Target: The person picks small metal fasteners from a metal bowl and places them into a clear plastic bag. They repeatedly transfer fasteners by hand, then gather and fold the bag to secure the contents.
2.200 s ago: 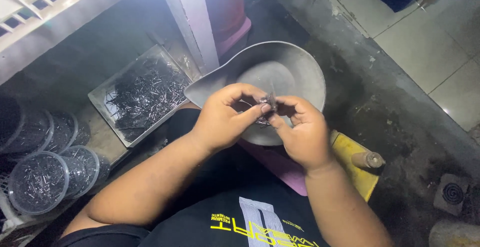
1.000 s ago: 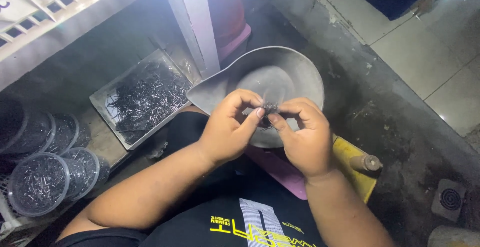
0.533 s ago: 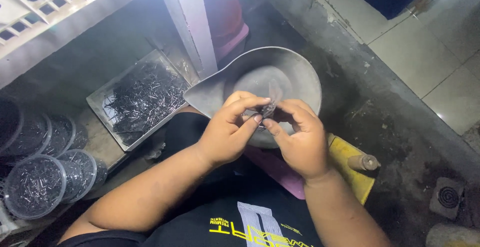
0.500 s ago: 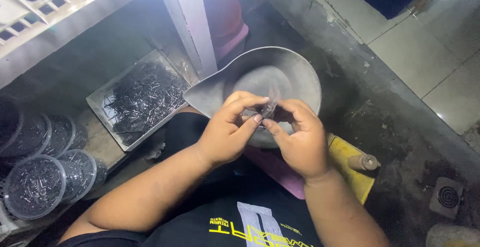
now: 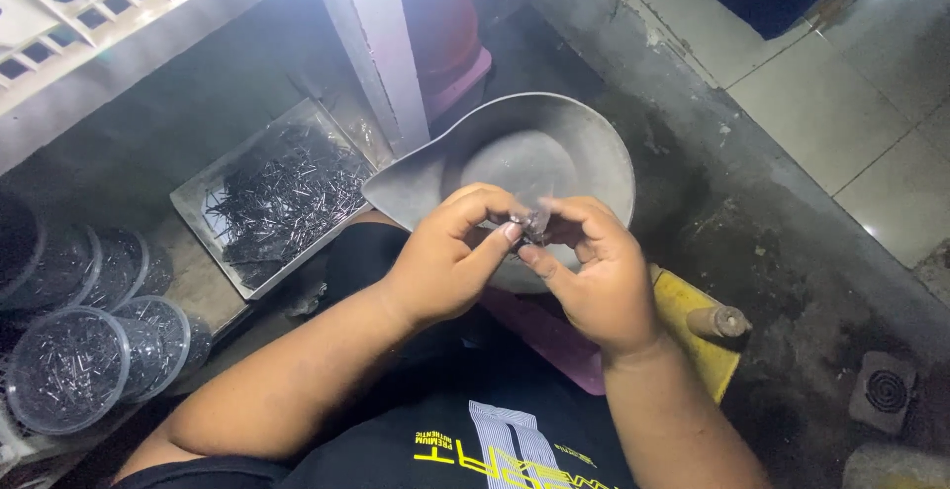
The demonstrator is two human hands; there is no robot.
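Note:
My left hand (image 5: 450, 256) and my right hand (image 5: 594, 271) meet fingertip to fingertip over a grey metal scoop pan (image 5: 584, 138). Between the fingers of both hands sits a small bundle of thin dark metal pins (image 5: 529, 222), partly hidden by my thumbs. The pan rests in my lap above my black shirt, its spout pointing left.
A shallow metal tray (image 5: 198, 207) full of dark pins lies to the left. Several clear round tubs (image 5: 69, 370) of pins stand at the lower left. A white post (image 5: 381, 44), a pink object (image 5: 544, 336), a yellow block (image 5: 693, 336) with a wooden handle, and a floor drain (image 5: 883, 390) surround me.
Both hands have stayed together over the pan, working the bundle between the fingertips; the view has shifted slightly. Nothing was let go.

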